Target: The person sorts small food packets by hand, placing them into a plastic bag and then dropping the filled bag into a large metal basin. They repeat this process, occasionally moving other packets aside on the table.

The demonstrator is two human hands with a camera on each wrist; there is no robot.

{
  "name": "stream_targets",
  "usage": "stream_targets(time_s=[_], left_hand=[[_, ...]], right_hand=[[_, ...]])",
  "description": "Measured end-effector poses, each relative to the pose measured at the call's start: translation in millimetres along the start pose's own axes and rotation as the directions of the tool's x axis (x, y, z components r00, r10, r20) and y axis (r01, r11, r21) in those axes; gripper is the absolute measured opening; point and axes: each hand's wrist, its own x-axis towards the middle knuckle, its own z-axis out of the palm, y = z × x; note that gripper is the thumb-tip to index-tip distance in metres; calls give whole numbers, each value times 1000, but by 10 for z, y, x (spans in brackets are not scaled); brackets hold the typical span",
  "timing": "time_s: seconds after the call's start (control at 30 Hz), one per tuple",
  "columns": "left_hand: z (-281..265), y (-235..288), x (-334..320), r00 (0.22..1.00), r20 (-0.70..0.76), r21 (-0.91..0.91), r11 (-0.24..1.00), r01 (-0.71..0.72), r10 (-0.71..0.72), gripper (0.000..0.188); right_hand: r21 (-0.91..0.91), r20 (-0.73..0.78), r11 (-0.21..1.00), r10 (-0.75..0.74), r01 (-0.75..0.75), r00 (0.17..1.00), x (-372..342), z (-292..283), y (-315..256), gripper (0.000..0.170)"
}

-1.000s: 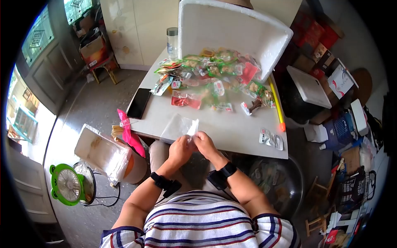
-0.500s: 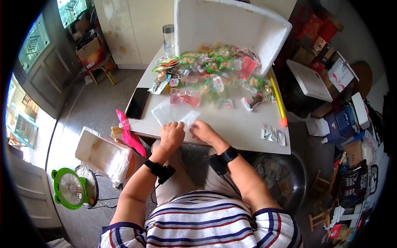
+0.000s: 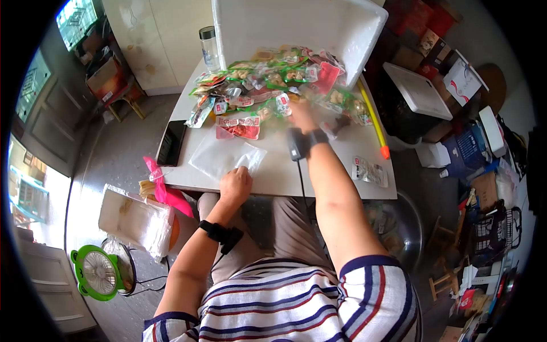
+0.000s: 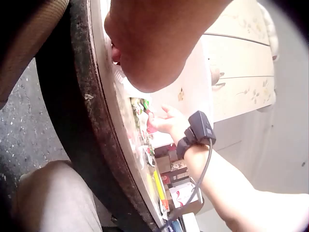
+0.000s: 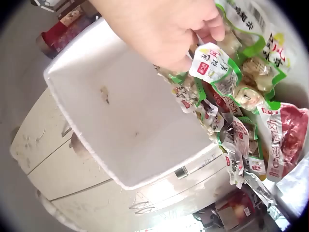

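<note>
Reaching over the counter (image 3: 288, 174), we have our right hand (image 3: 302, 115) at the heap of food packets (image 3: 259, 74). In the right wrist view its fingers bend beside a white-and-green packet (image 5: 208, 63), against the packets, but we cannot tell whether they grip one. Our left hand (image 3: 236, 183) rests at the near edge of the counter, fingers curled on the near side of the clear plastic bag (image 3: 219, 157), which it holds. The bag lies flat in front of us, below a red packet (image 3: 245, 129) at the near side of the heap.

The heap spreads across the far half of the counter, many of its packets edged in green, in front of the white foam box (image 3: 299, 28), whose open side faces us. A clear bottle with a dark lid (image 3: 209, 50) stands upright just beside the box, on its left. The black phone (image 3: 171, 142) lies near the left edge of the counter. Along the right edge lies a yellow stick (image 3: 373, 121) with an orange tip, and a silver packet (image 3: 370, 171) lies near the front right corner. Below that corner, beside our legs, we see a dark round basin (image 3: 411, 228) with packets inside.
</note>
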Motion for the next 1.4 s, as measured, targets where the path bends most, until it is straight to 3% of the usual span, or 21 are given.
stream_targets(time_s=[0.17,0.23,0.33,0.53,0.63,0.8,0.93,1.03,1.13,1.23,1.33,1.4], left_hand=[[-49,17,-24,1000,-10,1,1000,13,-13,10],[-33,-4,-9,1000,-4,-17,1000,21,-21,11],[-24,-12,14,998,35,-20,998,58,-57,13],[3,112,29,986,93,-65,988,142,-136,16],[109,141,27,976,108,-104,974,201,-190,17],[115,223,-9,979,65,-173,964,202,-194,17],[129,241,-11,973,43,-190,954,232,-228,17],[64,291,-7,936,15,-234,909,344,-351,18],[116,238,-19,954,-47,-302,914,270,-297,18],[145,246,-20,953,24,-241,923,300,-303,17],[182,308,-64,958,52,-262,922,284,-280,16],[217,317,-72,976,-32,-238,950,201,-215,15]], right_hand=[[82,223,993,63,-84,973,-3,204,57,24],[229,274,968,36,-102,961,-213,167,-54,26],[505,397,839,-15,-205,918,-391,7,-23,26],[768,377,583,-76,-266,923,-1020,-436,186,25],[779,447,504,-27,-374,894,-1322,-610,355,24],[692,507,549,91,-469,857,-1726,-605,475,21],[679,462,580,139,-450,876,-1812,-495,479,24],[639,470,633,127,-436,874,-1813,-498,485,25],[616,459,645,173,-452,871,-1816,-481,533,25],[638,435,636,167,-434,885,-1863,-451,512,25],[727,454,532,101,-434,885,-1819,-344,612,24],[765,395,521,88,-380,915,-1832,-238,663,25]])
